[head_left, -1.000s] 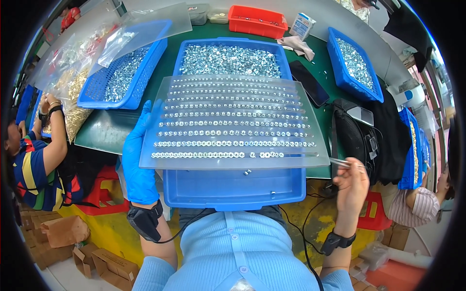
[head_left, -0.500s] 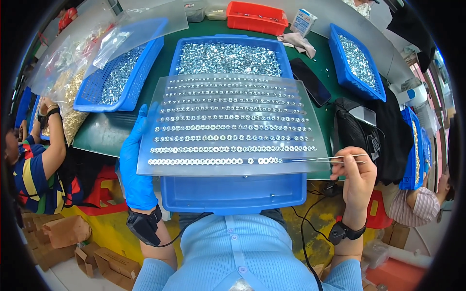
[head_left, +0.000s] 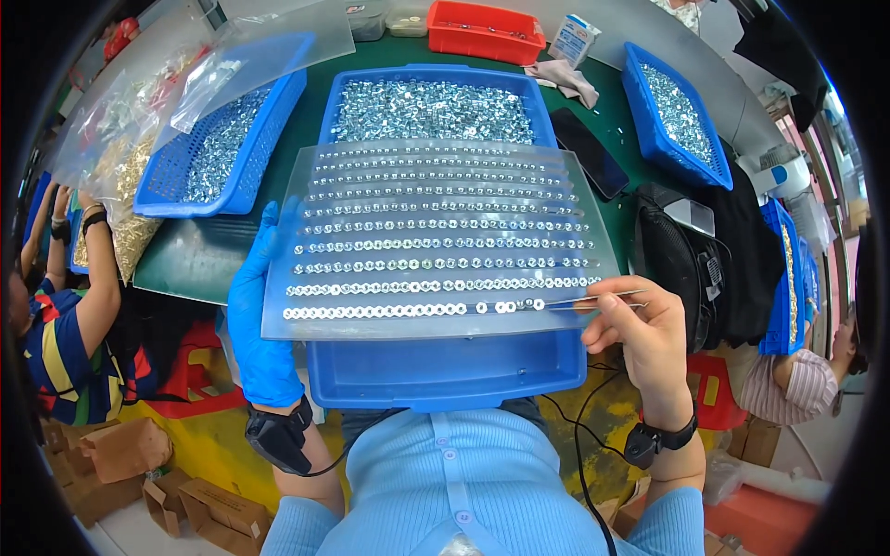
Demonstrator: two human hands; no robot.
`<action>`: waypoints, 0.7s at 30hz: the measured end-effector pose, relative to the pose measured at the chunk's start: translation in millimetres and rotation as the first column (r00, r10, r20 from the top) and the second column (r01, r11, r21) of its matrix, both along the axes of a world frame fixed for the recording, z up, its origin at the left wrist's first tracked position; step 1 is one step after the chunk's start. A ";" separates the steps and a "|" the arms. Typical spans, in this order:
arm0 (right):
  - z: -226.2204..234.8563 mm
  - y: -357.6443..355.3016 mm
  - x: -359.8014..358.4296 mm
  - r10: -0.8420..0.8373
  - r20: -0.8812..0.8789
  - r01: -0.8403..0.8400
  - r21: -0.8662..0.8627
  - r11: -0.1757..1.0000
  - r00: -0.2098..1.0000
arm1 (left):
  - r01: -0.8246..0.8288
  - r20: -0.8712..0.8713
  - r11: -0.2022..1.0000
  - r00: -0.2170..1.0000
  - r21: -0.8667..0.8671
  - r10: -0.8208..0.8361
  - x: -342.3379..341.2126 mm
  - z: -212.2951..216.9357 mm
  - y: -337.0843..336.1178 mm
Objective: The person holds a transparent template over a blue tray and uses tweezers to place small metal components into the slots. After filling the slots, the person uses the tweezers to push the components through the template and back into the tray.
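Note:
My left hand [head_left: 258, 320], in a blue glove, grips the left edge of a clear plastic sorting plate [head_left: 436, 190] and holds it tilted over a blue tray [head_left: 445, 375]. Rows of small silver nuts [head_left: 436, 264] fill the plate's grooves. My bare right hand [head_left: 646, 332] pinches metal tweezers [head_left: 589, 300] whose tips rest on the lowest row, near its right end, where a few slots stand bare. The far part of the tray holds a heap of loose silver nuts [head_left: 431, 107].
Blue baskets of silver parts stand at the left [head_left: 218, 148] and right [head_left: 677, 111]. A red tray [head_left: 487, 32], a dark phone [head_left: 591, 153], a black bag [head_left: 681, 264] and clear bags [head_left: 120, 139] lie around. Another person sits at the left [head_left: 69, 315], one more at the right [head_left: 797, 385].
My right hand rose from below the tray's corner to the plate's lower right edge, bringing the tweezers onto the lowest row. The plate tilted slightly.

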State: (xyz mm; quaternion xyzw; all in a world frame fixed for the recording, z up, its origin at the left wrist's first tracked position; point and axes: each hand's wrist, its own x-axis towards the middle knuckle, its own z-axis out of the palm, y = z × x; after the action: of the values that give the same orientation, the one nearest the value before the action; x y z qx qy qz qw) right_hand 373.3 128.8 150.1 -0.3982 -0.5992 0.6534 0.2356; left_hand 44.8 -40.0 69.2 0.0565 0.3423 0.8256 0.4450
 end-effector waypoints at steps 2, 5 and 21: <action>0.0 -1.2 -0.5 -0.011 -0.017 0.011 -0.007 1.000 1.000 | 0.001 -0.005 1.000 1.000 -0.015 -0.001 -0.5 -0.6 0.1; -0.2 -2.8 -1.5 -0.031 -0.052 0.030 -0.020 0.999 0.998 | -0.002 -0.016 0.999 1.000 -0.047 0.001 -1.4 -1.2 -0.2; 2.4 -0.3 7.6 -0.115 -0.183 0.120 0.020 0.993 0.976 | -0.025 -0.022 0.998 0.999 -0.052 0.024 0.1 1.9 -0.6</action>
State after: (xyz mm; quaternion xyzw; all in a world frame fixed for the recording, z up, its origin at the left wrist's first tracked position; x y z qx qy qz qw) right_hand 380.9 128.4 152.5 -0.3681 -0.5606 0.6627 0.3334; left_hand 44.8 -40.6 71.1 0.0493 0.3690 0.8212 0.4325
